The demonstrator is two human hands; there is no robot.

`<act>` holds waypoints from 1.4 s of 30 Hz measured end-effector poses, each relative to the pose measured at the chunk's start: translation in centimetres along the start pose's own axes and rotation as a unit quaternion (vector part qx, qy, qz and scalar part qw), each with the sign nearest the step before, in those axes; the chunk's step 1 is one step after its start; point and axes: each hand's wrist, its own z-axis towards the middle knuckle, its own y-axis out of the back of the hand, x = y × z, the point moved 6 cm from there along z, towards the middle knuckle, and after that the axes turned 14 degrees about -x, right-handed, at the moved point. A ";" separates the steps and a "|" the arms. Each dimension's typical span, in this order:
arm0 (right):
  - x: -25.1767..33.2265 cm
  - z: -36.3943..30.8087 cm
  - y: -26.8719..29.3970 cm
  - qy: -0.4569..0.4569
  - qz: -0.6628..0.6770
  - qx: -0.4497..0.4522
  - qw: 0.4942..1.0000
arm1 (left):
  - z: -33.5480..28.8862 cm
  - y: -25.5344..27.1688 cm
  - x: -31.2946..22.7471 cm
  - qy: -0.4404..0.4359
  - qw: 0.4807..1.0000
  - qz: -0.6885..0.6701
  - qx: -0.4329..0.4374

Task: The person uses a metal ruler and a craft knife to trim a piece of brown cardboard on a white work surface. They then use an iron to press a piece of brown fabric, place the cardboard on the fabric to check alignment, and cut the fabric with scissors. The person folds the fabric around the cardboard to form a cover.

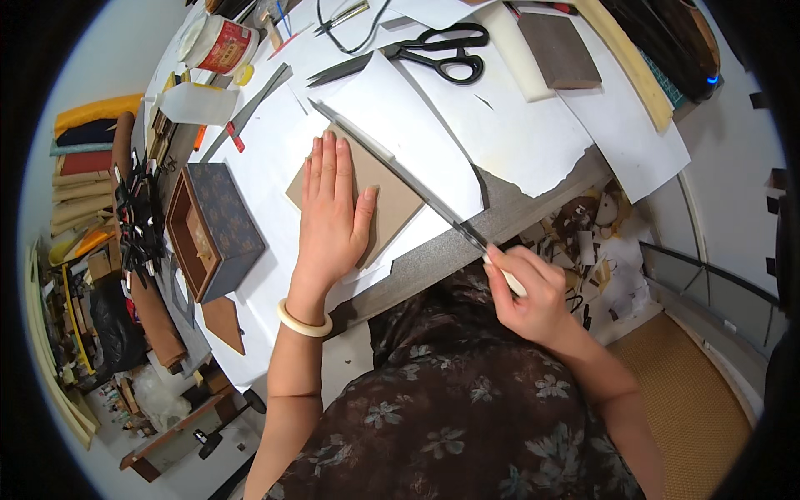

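My left hand lies flat, fingers stretched out, on a tan board and presses it to the paper-covered table. A cream bangle circles that wrist. At the near table edge my right hand is wrapped round the pale handle of a long, flat grey file. The file slants away to the far left, along the board's right edge. Whether it touches that edge all along, I cannot tell. Left of my left hand stands a dark patterned box with a brown, open-fronted inside.
Black-handled scissors lie at the back beside a dark grey block. A white tub, a translucent bottle and a metal ruler are at the back left. A brown offcut lies near the box. Scraps fill the space below the table's right side.
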 end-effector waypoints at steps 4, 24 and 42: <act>0.5 -0.4 0.7 0.009 -0.012 -0.001 1.000 | 0.2 0.0 -0.1 -0.012 1.000 -0.016 -0.007; 0.9 0.3 -1.1 0.032 -0.017 0.021 0.999 | -0.2 -0.1 0.3 -0.006 1.000 0.004 -0.020; 1.6 -1.2 -0.3 0.026 -0.059 0.025 0.998 | -0.5 -0.1 0.5 -0.004 0.999 0.011 -0.034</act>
